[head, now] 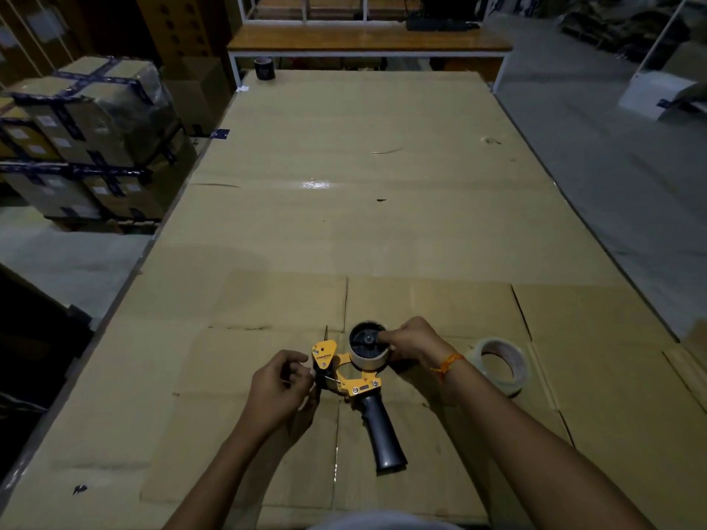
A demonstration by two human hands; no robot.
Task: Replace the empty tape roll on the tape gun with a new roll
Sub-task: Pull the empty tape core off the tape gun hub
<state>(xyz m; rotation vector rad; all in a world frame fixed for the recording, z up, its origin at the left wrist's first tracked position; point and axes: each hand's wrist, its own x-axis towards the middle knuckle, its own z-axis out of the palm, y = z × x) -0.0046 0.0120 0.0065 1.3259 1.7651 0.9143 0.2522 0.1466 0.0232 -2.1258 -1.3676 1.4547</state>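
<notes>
Cardboard-covered counter (382,231), dim storeroom. Tape gun (354,380) lies flat at 6 o'clock, handle toward viewer. Right hand (415,344) grips the mounted roll (369,348); left hand (279,388) pinches at gun's front end. Clear tape roll (501,363) at 3 o'clock of gun, apart.

Left hand (281,384) hides tape gun (346,371) nose.

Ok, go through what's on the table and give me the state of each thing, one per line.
Tape gun: lying on its side on the cardboard, handle toward the person.
Roll on the gun: seated on the hub, right hand gripping it.
Left hand: fingers pinching at the gun's front end.
Loose tape roll: resting on the cardboard, untouched.
Dark roll: standing at the far edge.
</notes>
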